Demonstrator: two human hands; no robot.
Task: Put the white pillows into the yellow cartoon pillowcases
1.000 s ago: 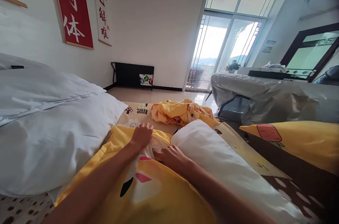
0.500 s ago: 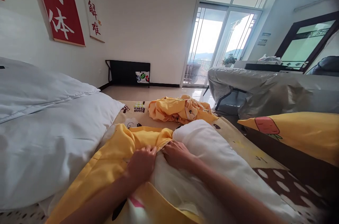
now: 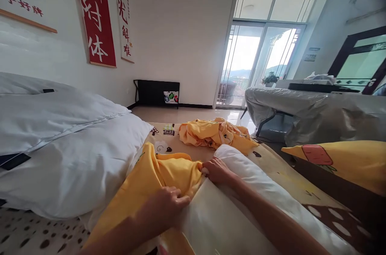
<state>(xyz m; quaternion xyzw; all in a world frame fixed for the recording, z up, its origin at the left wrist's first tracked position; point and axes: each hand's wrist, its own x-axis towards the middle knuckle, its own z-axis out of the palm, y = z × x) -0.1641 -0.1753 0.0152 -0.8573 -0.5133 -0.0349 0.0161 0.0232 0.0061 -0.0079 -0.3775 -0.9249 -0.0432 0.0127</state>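
A yellow pillowcase (image 3: 173, 168) lies bunched in front of me, its open edge folded back beside a white pillow (image 3: 256, 190). My right hand (image 3: 217, 169) pinches the edge of the pillowcase at its far end, with the knuckles against the pillow. Nearer to me, my left hand (image 3: 167, 206) is closed on the lower part of the same edge, thumb and forefinger pointing right; the cloth inside its grip is mostly hidden. The white pillow spreads to the right, under my right forearm.
Large white bedding (image 3: 75, 154) is piled on the left. Crumpled orange-yellow cloth (image 3: 211, 132) rests at the far end of the patterned bed sheet (image 3: 271, 158). To the right is a yellow pillow with a carrot print (image 3: 350, 162). A plastic-covered table (image 3: 271, 98) stands beyond.
My left hand has moved down along the pillowcase edge, away from my right hand. More of the opening's edge stretches between them. The view has tilted up and turned left.
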